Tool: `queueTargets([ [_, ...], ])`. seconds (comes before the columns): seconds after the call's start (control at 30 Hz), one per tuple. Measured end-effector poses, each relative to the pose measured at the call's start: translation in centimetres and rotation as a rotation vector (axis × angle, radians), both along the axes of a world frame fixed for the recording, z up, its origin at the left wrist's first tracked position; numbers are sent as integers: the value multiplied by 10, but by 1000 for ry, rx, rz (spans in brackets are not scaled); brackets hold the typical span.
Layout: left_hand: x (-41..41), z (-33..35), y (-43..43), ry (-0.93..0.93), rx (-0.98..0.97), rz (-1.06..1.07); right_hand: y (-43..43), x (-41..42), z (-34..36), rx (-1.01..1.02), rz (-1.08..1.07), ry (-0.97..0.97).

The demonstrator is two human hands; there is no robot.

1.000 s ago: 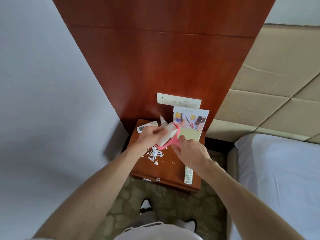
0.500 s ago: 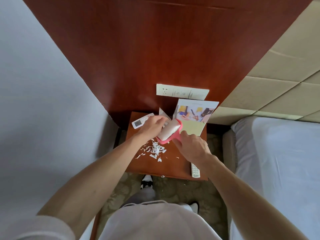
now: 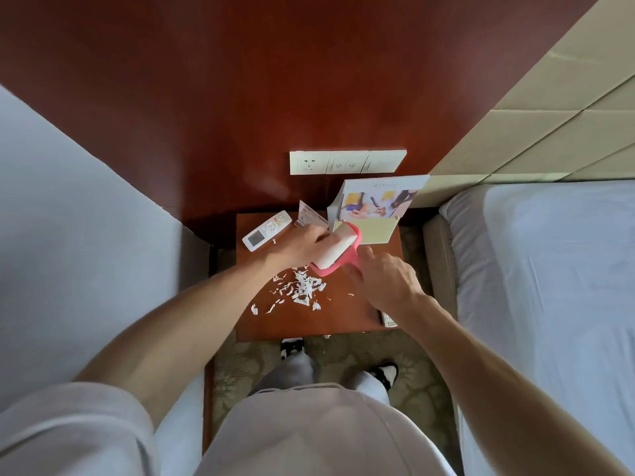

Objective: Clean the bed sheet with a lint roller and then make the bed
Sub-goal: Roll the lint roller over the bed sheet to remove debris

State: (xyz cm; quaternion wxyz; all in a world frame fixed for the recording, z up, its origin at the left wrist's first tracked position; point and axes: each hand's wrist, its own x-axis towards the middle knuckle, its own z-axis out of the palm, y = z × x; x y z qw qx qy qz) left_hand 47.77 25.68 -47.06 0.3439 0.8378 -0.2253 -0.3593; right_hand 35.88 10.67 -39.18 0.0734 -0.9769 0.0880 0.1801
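A lint roller [image 3: 338,250] with a pink frame and a white sticky roll hangs over the wooden nightstand [image 3: 343,314]. My left hand [image 3: 302,245] grips the white roll from the left side. My right hand [image 3: 386,281] holds the pink handle, which is mostly hidden under its fingers. A heap of small white paper scraps [image 3: 300,290] lies on the nightstand just below the roller. The bed [image 3: 549,286] with its white sheet fills the right side of the view.
On the nightstand lie a white remote [image 3: 266,230] at the back left, a propped brochure [image 3: 374,209] at the back, and another remote [image 3: 388,319] partly under my right wrist. A socket panel [image 3: 347,162] sits on the wooden wall. Patterned carpet is underfoot.
The view has tilted down and closer to the nightstand. Both hands stay on the lint roller above the scraps, roughly in the same hold.
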Motion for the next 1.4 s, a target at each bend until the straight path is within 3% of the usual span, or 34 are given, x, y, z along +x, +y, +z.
queueTargets([
  [0.17, 24, -6, 5, 29, 103, -42, -1, 3, -1, -5, -71, 34],
  [0.37, 28, 2, -21, 209, -47, -16, 2, 4, -1, 24, -78, 45],
  [0.5, 21, -2, -35, 148, -3, -42, -1, 0, 2, 77, -90, -24],
  [0.63, 18, 1, -38, 200, -7, 7, -8, -6, 5, 75, -104, -61],
  [0.67, 17, 0, -37, 191, 16, 24, -9, -7, 5, 70, -110, -62],
  [0.77, 17, -15, -30, -152, 133, -54, -8, -10, 6, 55, -112, -47],
  [0.8, 18, -20, -27, -181, 108, 1, -8, -10, 6, 49, -109, -37],
  [0.9, 18, -22, -22, -65, -2, 184, -7, -11, 6, 34, -116, -7],
  [1.07, 5, -1, -32, 246, -149, 192, -5, -14, 6, 29, -125, 11],
  [1.27, -7, -8, -25, 4, 25, 9, -2, -18, 11, 23, -106, -42],
  [1.33, -2, -19, -16, -24, 38, 131, -4, -23, 12, 17, -123, -40],
  [1.4, -3, -13, -14, 109, -82, 269, -5, -25, 13, 4, -135, -25],
])
